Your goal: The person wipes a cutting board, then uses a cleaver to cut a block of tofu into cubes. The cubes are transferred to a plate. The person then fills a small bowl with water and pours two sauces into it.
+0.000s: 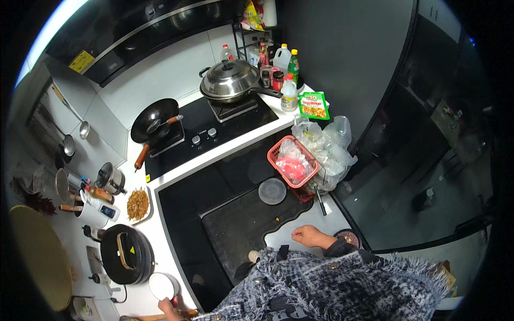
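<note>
My left hand (172,311) is at the lower edge of the picture, with its fingers on the near rim of a white bowl (164,285) on the white counter. A small reddish thing beside those fingers is mostly hidden. My right hand (308,236) hangs in front of my body over the floor, loosely curled and holding nothing that shows. Left of the white bowl is a black electric griddle (120,254) with its lid down. Farther along the counter, a white plate (149,206) carries a heap of brown shredded food (137,204).
A black wok (154,118) with a ladle and a lidded steel pan (231,80) sit on the gas hob (192,148). Bottles and a green seasoning packet (314,106) crowd the far corner. A red basket (281,150) and plastic bags (333,148) stand beyond the floor mat (249,224).
</note>
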Motion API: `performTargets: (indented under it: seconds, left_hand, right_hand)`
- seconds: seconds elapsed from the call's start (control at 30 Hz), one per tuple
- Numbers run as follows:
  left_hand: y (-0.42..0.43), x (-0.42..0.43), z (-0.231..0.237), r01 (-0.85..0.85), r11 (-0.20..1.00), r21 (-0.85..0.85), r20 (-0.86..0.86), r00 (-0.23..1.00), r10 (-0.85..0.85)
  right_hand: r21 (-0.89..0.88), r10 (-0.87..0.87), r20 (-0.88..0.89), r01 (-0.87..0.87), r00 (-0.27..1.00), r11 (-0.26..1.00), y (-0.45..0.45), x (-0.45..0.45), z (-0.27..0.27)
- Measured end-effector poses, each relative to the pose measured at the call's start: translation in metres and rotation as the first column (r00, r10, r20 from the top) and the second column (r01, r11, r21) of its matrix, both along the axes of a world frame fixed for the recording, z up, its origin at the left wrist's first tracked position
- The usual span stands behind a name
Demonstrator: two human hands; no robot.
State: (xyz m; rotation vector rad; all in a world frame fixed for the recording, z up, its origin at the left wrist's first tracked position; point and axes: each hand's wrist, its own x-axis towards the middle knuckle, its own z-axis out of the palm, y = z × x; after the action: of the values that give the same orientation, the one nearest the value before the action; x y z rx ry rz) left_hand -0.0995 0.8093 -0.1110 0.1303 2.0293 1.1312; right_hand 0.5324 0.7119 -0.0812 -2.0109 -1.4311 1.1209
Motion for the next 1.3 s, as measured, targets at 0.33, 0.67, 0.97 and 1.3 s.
performTargets:
  seconds: [0.33, 0.67, 0.97, 1.3]
  left_hand:
    - [0.005, 0.026, 0.025, 0.114, 0.987, 0.116, -0.405, 0.913, -0.058]
    - [0.037, 0.124, 0.045, 0.850, 0.430, 0.304, -0.424, 0.525, -0.738]
    - [0.105, 0.222, 0.113, 0.838, 0.533, 0.116, -0.041, 0.540, -0.841]
    - [0.123, 0.229, 0.112, 0.856, 0.475, 0.205, -0.006, 0.487, -0.874]
  right_hand:
    - [-0.117, 0.185, -0.008, -0.184, 0.983, 0.976, 0.102, -0.017, -0.007]
    - [-0.007, 0.277, -0.053, -0.278, 0.959, 0.960, 0.225, -0.009, 0.025]
    - [0.018, 0.162, -0.010, -0.162, 0.987, 0.987, 0.265, 0.054, 0.042]
    - [0.239, 0.117, 0.065, -0.129, 0.991, 0.962, 0.288, 0.078, 0.065]
